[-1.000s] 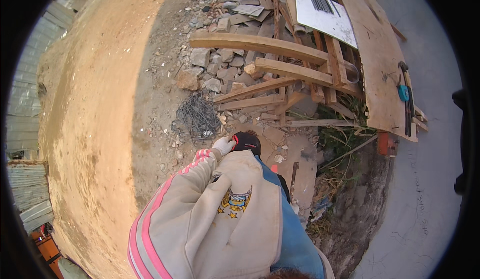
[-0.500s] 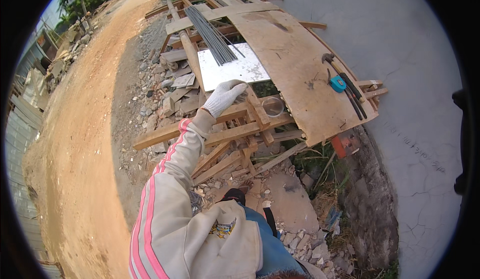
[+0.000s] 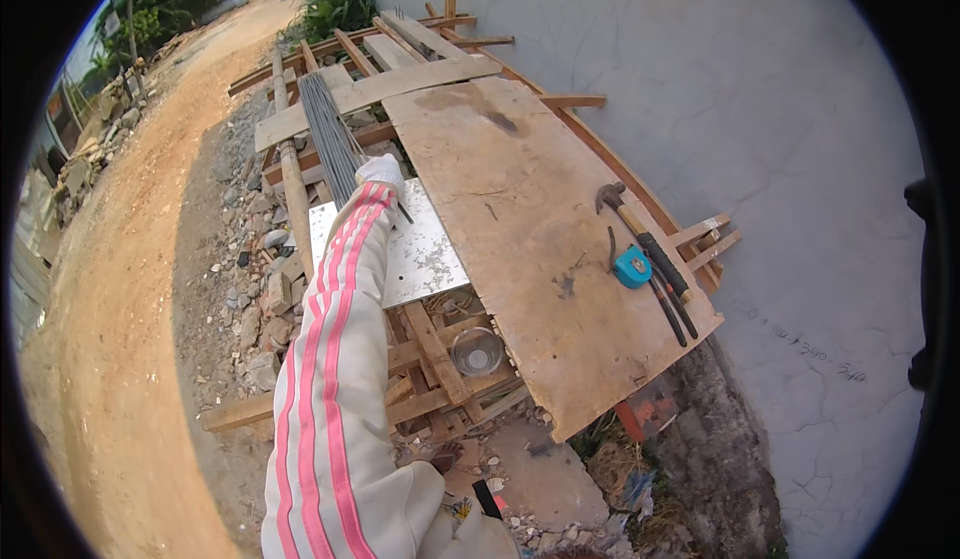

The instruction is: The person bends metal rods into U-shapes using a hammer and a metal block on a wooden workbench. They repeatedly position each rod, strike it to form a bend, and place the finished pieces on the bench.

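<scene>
A white-gloved left hand [image 3: 381, 172] is stretched out on a pink-striped sleeve [image 3: 335, 359] and is laid on the near end of a bundle of steel rods [image 3: 325, 134]; whether the fingers are closed around them cannot be told. Just below the hand a pale metal sheet [image 3: 425, 254] is seen. Well to its right, a hammer [image 3: 640, 239] and blue tape measure [image 3: 631, 266] are laid on a plywood board [image 3: 520, 219].

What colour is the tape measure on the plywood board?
Blue; the tape measure shows best in the head view, beside the hammer.
</scene>
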The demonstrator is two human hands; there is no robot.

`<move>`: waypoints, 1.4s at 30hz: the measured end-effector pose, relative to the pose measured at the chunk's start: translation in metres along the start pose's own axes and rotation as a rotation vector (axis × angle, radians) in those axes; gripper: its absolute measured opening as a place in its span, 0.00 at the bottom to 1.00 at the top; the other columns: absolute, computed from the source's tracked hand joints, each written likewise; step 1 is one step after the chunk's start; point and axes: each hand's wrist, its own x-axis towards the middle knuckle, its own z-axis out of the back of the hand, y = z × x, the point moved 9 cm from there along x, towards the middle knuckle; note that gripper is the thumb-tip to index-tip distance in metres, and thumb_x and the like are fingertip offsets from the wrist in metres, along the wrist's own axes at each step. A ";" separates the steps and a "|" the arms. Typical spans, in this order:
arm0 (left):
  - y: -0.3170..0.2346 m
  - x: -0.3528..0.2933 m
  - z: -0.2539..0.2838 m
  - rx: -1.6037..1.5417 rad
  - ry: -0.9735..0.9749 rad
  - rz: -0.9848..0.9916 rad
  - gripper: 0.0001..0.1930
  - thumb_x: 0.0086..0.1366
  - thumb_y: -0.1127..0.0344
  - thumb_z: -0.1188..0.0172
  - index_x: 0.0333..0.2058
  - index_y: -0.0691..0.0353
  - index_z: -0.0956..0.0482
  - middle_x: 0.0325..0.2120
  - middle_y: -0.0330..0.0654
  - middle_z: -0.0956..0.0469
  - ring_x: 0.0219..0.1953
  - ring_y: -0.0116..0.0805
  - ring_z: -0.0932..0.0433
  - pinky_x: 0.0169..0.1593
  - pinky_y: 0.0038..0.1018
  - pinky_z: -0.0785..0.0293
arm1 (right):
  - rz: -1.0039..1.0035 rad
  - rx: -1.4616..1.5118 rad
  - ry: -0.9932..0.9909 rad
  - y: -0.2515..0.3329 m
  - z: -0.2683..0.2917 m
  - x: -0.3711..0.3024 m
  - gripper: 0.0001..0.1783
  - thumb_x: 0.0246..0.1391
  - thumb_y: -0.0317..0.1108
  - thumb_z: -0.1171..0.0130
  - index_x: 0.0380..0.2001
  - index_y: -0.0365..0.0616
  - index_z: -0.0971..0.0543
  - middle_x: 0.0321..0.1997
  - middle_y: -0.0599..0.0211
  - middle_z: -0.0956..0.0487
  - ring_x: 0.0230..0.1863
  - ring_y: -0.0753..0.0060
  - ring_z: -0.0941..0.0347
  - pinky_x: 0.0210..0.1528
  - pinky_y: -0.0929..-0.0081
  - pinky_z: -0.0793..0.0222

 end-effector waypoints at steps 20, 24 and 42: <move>0.032 -0.032 0.058 -2.054 -0.331 0.303 0.11 0.76 0.61 0.42 0.44 0.65 0.25 0.22 0.43 0.25 0.16 0.34 0.28 0.20 0.36 0.31 | 0.055 0.031 -0.180 0.032 0.097 -0.018 0.21 0.75 0.42 0.40 0.64 0.45 0.16 0.42 0.57 0.10 0.39 0.61 0.15 0.41 0.64 0.22; -0.014 -0.149 0.122 -2.131 -0.386 0.030 0.13 0.79 0.58 0.41 0.51 0.62 0.24 0.23 0.35 0.27 0.16 0.27 0.30 0.19 0.29 0.34 | 0.148 0.062 -0.277 0.028 0.143 -0.034 0.20 0.76 0.41 0.40 0.64 0.46 0.15 0.42 0.58 0.10 0.38 0.63 0.14 0.40 0.65 0.22; -0.230 -0.662 0.048 -1.746 0.789 -0.586 0.10 0.84 0.67 0.46 0.56 0.65 0.24 0.44 0.42 0.16 0.48 0.34 0.14 0.53 0.31 0.15 | 0.538 0.531 -0.208 0.108 0.186 -0.138 0.12 0.67 0.32 0.32 0.50 0.39 0.17 0.36 0.69 0.19 0.36 0.74 0.28 0.43 0.70 0.29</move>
